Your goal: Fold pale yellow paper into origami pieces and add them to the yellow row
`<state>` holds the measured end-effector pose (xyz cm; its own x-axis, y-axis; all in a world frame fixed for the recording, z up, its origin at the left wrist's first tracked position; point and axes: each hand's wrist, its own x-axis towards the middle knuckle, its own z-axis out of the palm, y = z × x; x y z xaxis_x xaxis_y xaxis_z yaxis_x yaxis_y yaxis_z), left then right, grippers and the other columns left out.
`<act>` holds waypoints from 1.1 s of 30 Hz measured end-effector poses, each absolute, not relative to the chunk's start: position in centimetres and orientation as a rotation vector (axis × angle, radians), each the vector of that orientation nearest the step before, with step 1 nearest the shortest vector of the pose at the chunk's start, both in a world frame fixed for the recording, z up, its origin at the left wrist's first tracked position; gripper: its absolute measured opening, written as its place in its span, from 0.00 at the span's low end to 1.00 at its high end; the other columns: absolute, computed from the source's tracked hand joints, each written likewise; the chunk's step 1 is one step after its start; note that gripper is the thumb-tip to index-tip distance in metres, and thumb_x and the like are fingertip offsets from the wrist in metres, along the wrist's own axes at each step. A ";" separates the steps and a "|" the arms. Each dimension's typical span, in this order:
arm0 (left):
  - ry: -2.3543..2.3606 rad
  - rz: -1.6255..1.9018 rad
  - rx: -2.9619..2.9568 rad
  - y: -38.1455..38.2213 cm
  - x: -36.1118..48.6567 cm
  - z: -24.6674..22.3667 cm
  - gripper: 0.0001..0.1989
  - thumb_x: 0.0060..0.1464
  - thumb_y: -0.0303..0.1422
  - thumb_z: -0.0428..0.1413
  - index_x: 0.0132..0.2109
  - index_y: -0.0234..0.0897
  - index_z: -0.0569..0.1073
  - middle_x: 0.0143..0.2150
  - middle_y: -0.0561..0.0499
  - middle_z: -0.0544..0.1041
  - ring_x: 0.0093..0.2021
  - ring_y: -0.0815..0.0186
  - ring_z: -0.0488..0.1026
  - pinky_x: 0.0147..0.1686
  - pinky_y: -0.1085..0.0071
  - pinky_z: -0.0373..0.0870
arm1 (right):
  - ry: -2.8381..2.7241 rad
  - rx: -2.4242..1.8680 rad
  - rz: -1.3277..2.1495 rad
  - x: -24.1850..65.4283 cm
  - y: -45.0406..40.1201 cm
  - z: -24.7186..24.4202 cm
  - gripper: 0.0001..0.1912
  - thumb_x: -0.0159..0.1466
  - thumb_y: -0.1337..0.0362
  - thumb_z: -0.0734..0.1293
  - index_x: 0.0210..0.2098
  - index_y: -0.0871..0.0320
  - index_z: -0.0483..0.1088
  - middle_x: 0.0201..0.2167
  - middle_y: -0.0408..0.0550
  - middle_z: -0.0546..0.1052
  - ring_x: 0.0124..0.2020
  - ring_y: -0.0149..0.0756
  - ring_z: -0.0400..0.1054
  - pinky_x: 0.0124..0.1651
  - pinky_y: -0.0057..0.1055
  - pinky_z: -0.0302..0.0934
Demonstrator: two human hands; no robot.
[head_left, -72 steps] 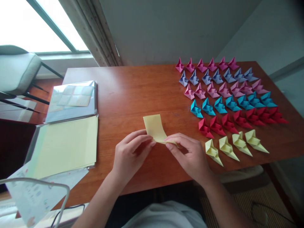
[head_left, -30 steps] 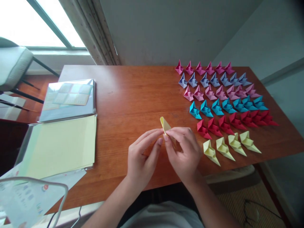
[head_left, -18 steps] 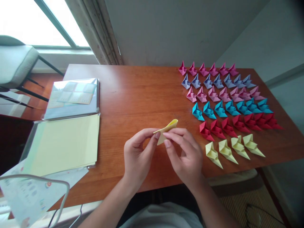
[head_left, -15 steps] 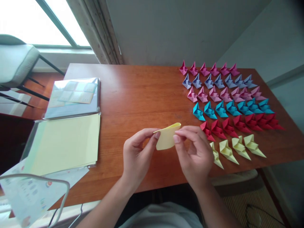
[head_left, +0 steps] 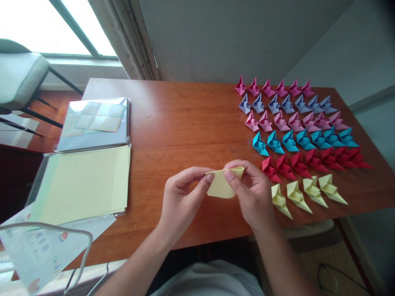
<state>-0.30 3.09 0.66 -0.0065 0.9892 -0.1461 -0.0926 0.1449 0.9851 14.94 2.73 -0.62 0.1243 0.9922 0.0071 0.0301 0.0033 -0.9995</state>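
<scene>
A pale yellow sheet of paper (head_left: 221,187), bent double with a rounded loop at its right end, is held up above the table's front part. My left hand (head_left: 182,195) pinches its left edge between thumb and fingers. On the other side, my right hand (head_left: 254,191) grips the paper with the thumb on the near face and the fingers behind the top. To the right of that hand stand several folded pale yellow origami figures (head_left: 296,197) in a row.
Rows of origami figures in red (head_left: 299,165), blue (head_left: 289,141), pink (head_left: 280,121), lilac (head_left: 274,105) and magenta (head_left: 268,88) fill the table's right side. At left lie a stack of yellow paper (head_left: 83,181), a plastic-wrapped pack (head_left: 92,123) and a printed sheet (head_left: 43,250). A chair (head_left: 21,78) stands beyond.
My right hand has shifted left along the paper, its thumb now pressing the near face closer to the middle. The left hand keeps its pinch, and the paper sits slightly lower and flatter.
</scene>
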 end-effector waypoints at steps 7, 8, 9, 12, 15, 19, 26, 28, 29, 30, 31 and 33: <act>1.202 1.153 1.018 3.1 -0.2 0.7 0.05 0.55 0.35 0.66 0.36 0.37 0.82 0.33 0.50 0.83 0.34 0.65 0.78 0.35 0.73 0.75 | -1.117 -1.275 1.107 14.8 2.7 -0.4 0.04 0.65 0.60 0.71 0.36 0.53 0.74 0.32 0.42 0.76 0.34 0.33 0.71 0.35 0.26 0.68; 1.198 1.152 1.019 3.1 -0.2 0.7 0.05 0.56 0.34 0.65 0.36 0.37 0.82 0.33 0.51 0.83 0.34 0.66 0.78 0.35 0.74 0.75 | -1.117 -1.275 1.103 14.8 2.7 -0.4 0.04 0.65 0.60 0.71 0.36 0.53 0.74 0.32 0.42 0.76 0.34 0.33 0.71 0.35 0.26 0.68; 1.194 1.152 1.020 3.1 -0.2 0.8 0.05 0.56 0.34 0.65 0.35 0.37 0.82 0.33 0.51 0.83 0.34 0.66 0.78 0.35 0.74 0.75 | -1.120 -1.279 1.098 14.8 2.7 -0.4 0.04 0.65 0.60 0.70 0.36 0.53 0.74 0.32 0.42 0.76 0.33 0.33 0.71 0.35 0.26 0.68; 1.186 1.154 1.021 3.1 -0.2 0.8 0.05 0.56 0.34 0.65 0.35 0.37 0.82 0.33 0.51 0.83 0.34 0.67 0.78 0.35 0.75 0.75 | -1.138 -1.312 1.072 14.8 2.7 -0.4 0.06 0.65 0.58 0.70 0.35 0.53 0.74 0.32 0.44 0.77 0.33 0.34 0.71 0.34 0.27 0.68; 1.200 1.152 1.020 3.1 -0.2 0.9 0.05 0.55 0.34 0.65 0.35 0.37 0.82 0.33 0.50 0.83 0.34 0.65 0.79 0.35 0.74 0.75 | -1.159 -1.342 1.048 14.8 2.7 -0.4 0.08 0.65 0.57 0.70 0.35 0.54 0.74 0.32 0.44 0.77 0.33 0.34 0.72 0.33 0.28 0.68; 1.196 1.150 1.023 3.1 -0.2 0.8 0.05 0.56 0.34 0.65 0.35 0.37 0.82 0.33 0.51 0.83 0.34 0.66 0.78 0.35 0.74 0.75 | -1.178 -1.351 1.035 14.8 2.7 -0.3 0.08 0.65 0.57 0.70 0.34 0.54 0.73 0.31 0.44 0.77 0.32 0.34 0.72 0.33 0.27 0.68; 1.194 1.147 1.026 3.0 -0.2 0.7 0.05 0.56 0.34 0.65 0.35 0.38 0.82 0.32 0.52 0.83 0.33 0.67 0.77 0.34 0.75 0.74 | -1.130 -1.320 1.074 14.8 2.6 -0.3 0.05 0.65 0.59 0.71 0.35 0.53 0.74 0.32 0.43 0.77 0.33 0.33 0.72 0.34 0.26 0.68; 1.201 1.136 1.043 3.1 -0.3 0.7 0.05 0.56 0.34 0.65 0.35 0.37 0.82 0.32 0.52 0.82 0.33 0.67 0.77 0.34 0.75 0.74 | -1.127 -1.320 1.075 14.8 2.6 -0.2 0.05 0.65 0.60 0.71 0.35 0.53 0.74 0.32 0.42 0.76 0.33 0.33 0.71 0.35 0.26 0.68; 1.206 1.132 1.049 3.1 -0.3 0.7 0.05 0.56 0.34 0.65 0.36 0.37 0.82 0.32 0.52 0.82 0.33 0.67 0.77 0.34 0.75 0.74 | -1.125 -1.318 1.077 14.8 2.6 -0.2 0.05 0.65 0.60 0.71 0.35 0.53 0.74 0.32 0.42 0.76 0.33 0.33 0.71 0.35 0.26 0.68; 1.209 1.131 1.053 3.1 -0.3 0.7 0.05 0.56 0.34 0.65 0.36 0.37 0.82 0.32 0.52 0.83 0.33 0.67 0.77 0.34 0.75 0.74 | -1.123 -1.311 1.081 14.8 2.6 -0.2 0.04 0.65 0.60 0.71 0.35 0.53 0.74 0.32 0.42 0.76 0.33 0.33 0.71 0.35 0.25 0.67; 1.209 1.134 1.055 3.1 -0.3 0.7 0.05 0.56 0.34 0.65 0.36 0.37 0.82 0.32 0.52 0.83 0.33 0.67 0.78 0.34 0.76 0.74 | -1.120 -1.300 1.087 14.8 2.6 -0.1 0.04 0.66 0.61 0.71 0.35 0.53 0.74 0.32 0.42 0.76 0.33 0.32 0.71 0.35 0.25 0.67; 1.201 1.140 1.052 3.1 -0.3 0.7 0.04 0.56 0.34 0.66 0.36 0.38 0.82 0.33 0.52 0.83 0.33 0.67 0.78 0.34 0.76 0.74 | -1.115 -1.279 1.098 14.8 2.6 -0.1 0.03 0.66 0.62 0.70 0.35 0.53 0.74 0.32 0.41 0.75 0.34 0.31 0.70 0.36 0.24 0.67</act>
<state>-0.26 3.08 0.67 0.0161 0.9906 -0.1355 -0.0840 0.1364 0.9871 14.81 2.55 -0.07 0.1397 0.9902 0.0036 0.0119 0.0020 -0.9999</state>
